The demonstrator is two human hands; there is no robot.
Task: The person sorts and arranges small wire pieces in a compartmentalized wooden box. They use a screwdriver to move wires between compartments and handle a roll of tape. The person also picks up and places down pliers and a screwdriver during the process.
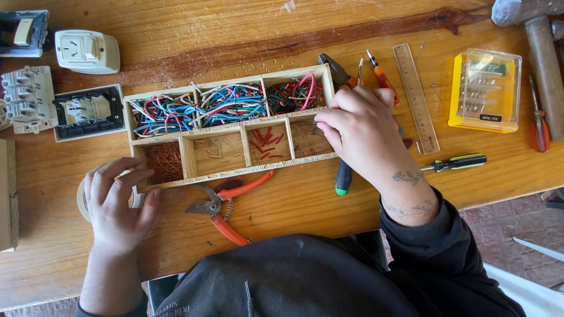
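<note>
Tray (235,171) of wood, divided into compartments, lies with its long axis across the table (305,199). Its right end is met by the right hand (358,126), fingers (324,124) drawn together over the lower right compartment; whether anything is pinched cannot be told. Its left end is touched by the left hand (117,202), fingers spread. Cutters (223,205) lie just below the tray.

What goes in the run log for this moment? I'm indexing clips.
left hand: on tape roll | right hand: fingertips in wooden tray, rightmost front compartment | orange pruners: beside tray
</note>
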